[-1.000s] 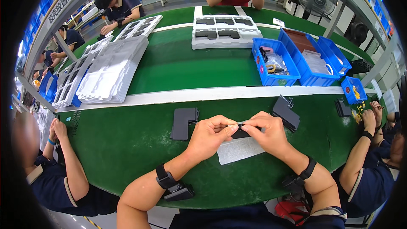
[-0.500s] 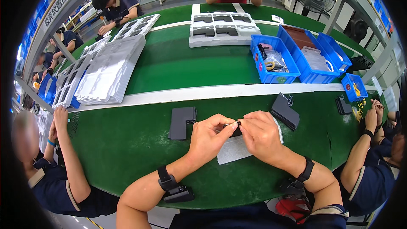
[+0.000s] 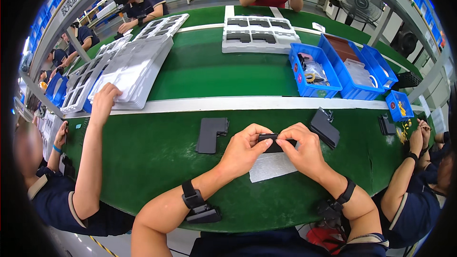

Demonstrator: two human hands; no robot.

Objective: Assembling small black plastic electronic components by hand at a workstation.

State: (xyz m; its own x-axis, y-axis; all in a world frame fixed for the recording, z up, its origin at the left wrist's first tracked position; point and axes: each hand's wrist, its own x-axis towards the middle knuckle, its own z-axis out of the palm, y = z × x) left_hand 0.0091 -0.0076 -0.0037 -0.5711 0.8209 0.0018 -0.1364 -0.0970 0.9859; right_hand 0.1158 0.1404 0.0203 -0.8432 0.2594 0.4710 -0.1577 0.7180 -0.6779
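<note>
Left hand (image 3: 242, 150) clamps black part (image 3: 268, 136) between thumb and fingers, by far edge of pale sheet (image 3: 270, 168); right hand (image 3: 303, 148) at part's right end, unclear whether pinching. Uneven push could twist part loose.

A small black part (image 3: 268, 136) is held between the fingers of the left hand (image 3: 245, 148) and the right hand (image 3: 304, 150). It looks smooth, with a narrow, slightly shiny upper side. In the view it appears over the far portion of the pale sheet (image 3: 270, 168); whether it touches this sheet, I cannot tell. The fingers hide its ends.
</note>
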